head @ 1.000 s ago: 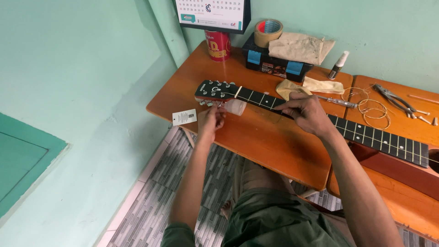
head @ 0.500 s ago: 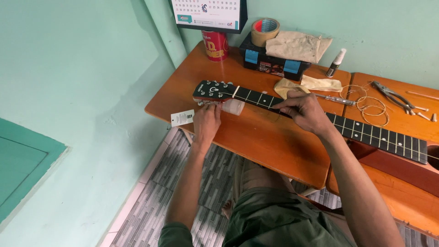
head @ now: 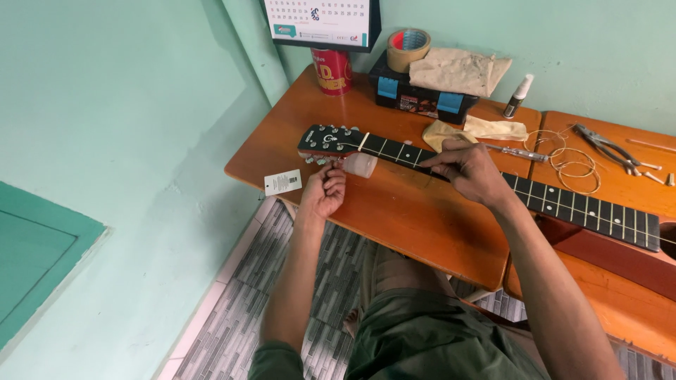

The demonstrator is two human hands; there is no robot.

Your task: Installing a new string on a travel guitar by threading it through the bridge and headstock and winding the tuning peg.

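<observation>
A: Item one, the guitar point(head: 493, 179). We have it lying flat across the tabletop point(head: 394, 211), dark headstock point(head: 327, 139) to the left, neck running right to the reddish body at the right edge.

B: Hands?

A: Our left hand point(head: 324, 188) sits at the near side of the headstock, fingers curled closed on a tuning peg; the peg itself is too small to make out. Our right hand point(head: 468, 169) is closed down on the neck, fingertips pinching or pressing a string against the fretboard. A pale roll point(head: 360, 165) props the neck just beside the left hand.

B: Step in hand?

A: We judge it to be work at one peg while the string is steadied. The next move would call for small turns at the wrist only, with the right hand holding its place.

B: Surroundings, outward.

A: White tag point(head: 282, 182) at the near left edge. Cloth point(head: 475, 130), coiled strings point(head: 570, 158) and pliers point(head: 605, 144) beyond the neck. Far row: red tin point(head: 332, 70), tape roll point(head: 409, 48), black box point(head: 422, 98), small bottle point(head: 517, 95).

B: Edges and room?

A: The headstock lies near the left corner, the tag almost at the brink. Bare wood lies near of the neck; the wall point(head: 105, 141) stands close on the left.
</observation>
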